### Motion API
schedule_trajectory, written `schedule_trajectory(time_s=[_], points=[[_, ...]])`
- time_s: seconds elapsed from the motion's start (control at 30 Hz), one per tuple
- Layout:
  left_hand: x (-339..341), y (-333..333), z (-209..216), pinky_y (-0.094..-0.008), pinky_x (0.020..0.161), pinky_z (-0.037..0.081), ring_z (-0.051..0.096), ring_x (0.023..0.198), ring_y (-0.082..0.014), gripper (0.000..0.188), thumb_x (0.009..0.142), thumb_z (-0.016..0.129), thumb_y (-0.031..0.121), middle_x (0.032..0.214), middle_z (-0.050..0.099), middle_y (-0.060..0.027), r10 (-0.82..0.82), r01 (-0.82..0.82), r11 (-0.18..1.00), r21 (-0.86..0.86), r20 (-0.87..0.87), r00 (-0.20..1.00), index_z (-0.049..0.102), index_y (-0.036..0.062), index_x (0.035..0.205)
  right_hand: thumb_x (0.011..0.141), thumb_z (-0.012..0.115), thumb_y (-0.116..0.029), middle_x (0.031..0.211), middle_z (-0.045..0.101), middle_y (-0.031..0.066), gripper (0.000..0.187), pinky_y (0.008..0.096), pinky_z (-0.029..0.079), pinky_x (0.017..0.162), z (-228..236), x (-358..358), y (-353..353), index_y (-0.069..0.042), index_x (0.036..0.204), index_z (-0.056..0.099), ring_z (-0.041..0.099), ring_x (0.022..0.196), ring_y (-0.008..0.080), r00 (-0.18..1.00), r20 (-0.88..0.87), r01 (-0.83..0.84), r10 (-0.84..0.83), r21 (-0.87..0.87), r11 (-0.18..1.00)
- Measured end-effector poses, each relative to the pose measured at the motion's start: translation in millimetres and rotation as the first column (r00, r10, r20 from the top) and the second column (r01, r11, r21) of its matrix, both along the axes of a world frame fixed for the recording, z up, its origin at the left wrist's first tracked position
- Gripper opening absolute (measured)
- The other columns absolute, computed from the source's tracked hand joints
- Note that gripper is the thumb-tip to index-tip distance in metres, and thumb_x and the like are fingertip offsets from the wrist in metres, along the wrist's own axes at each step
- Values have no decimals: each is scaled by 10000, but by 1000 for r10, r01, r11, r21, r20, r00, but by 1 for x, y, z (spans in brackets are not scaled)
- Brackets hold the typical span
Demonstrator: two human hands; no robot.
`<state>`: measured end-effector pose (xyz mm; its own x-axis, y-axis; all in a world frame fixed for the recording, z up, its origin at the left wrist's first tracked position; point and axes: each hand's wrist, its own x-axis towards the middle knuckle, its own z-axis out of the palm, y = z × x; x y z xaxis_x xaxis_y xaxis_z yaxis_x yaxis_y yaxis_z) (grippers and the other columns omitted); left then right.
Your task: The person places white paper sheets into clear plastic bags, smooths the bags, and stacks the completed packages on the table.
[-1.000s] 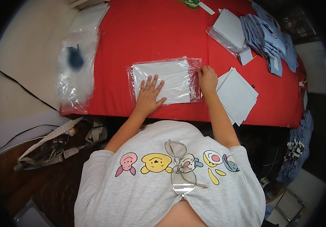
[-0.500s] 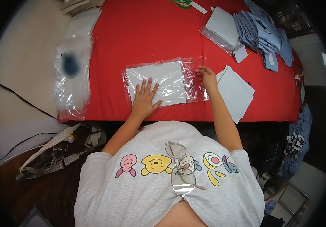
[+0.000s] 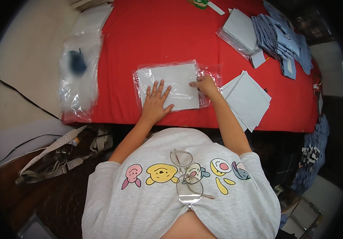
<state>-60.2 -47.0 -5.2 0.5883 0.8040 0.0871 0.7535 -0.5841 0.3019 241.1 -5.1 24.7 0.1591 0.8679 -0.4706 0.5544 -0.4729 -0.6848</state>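
A white sheet (image 3: pixel 183 96) of paper or card lies inside a clear plastic bag (image 3: pixel 139 79) on the red-covered table, close to its near edge. Spread flat over the left part of the bag is my left hand (image 3: pixel 155 104), its fingers apart and pressing on the plastic. At the right edge of the sheet, my right hand (image 3: pixel 206 85) has its fingers closed together on the loose end of the bag. The plastic there is crumpled, and part of it is hidden beneath the hand. Several loose white sheets (image 3: pixel 250 99) lie fanned to the right, by my right forearm.
Clear plastic bags (image 3: pixel 78 93) lie stacked along the table's left side, with a dark blue object (image 3: pixel 76 63) on top. At the far right are a pile of bagged white sheets (image 3: pixel 239 30) and folded blue garments (image 3: pixel 277 38). The red cloth (image 3: pixel 159 32) covers the table.
My right hand has moved left from beyond the bag's open end to the sheet's right edge, and its fingers have closed, bringing the loose plastic inward. My left hand stays flat on the bag.
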Motion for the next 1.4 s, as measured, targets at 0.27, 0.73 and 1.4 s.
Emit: schedule_trajectory(time_s=[0.27,0.73,1.4], points=[[-2,-1,0,-598,1335,125,167,1668,-411,868,999,643,577,1820,187,-161,19,-19,1000,6,-11,1000,356,193,1722,984,796,-214,956,732,96,298,294,522,739,58,130,-96,0,1163,692,673,837,127,841,-286,536,-460,311,785],[37,7,17,-661,1324,98,205,1656,-416,807,992,673,554,1795,245,-165,-39,36,999,31,96,995,437,197,1676,855,879,-186,1158,735,147,381,440,554,912,39,211,-141,-50,1188,752,688,1072,329,699,391,177,-599,717,674],[116,41,5,-743,1284,109,170,1667,-413,748,986,656,581,1794,238,-181,-201,200,976,86,9,979,510,223,1626,845,754,-115,1179,663,154,463,470,545,850,21,5,-60,-44,1292,655,690,1018,345,822,568,-361,-28,560,745]])
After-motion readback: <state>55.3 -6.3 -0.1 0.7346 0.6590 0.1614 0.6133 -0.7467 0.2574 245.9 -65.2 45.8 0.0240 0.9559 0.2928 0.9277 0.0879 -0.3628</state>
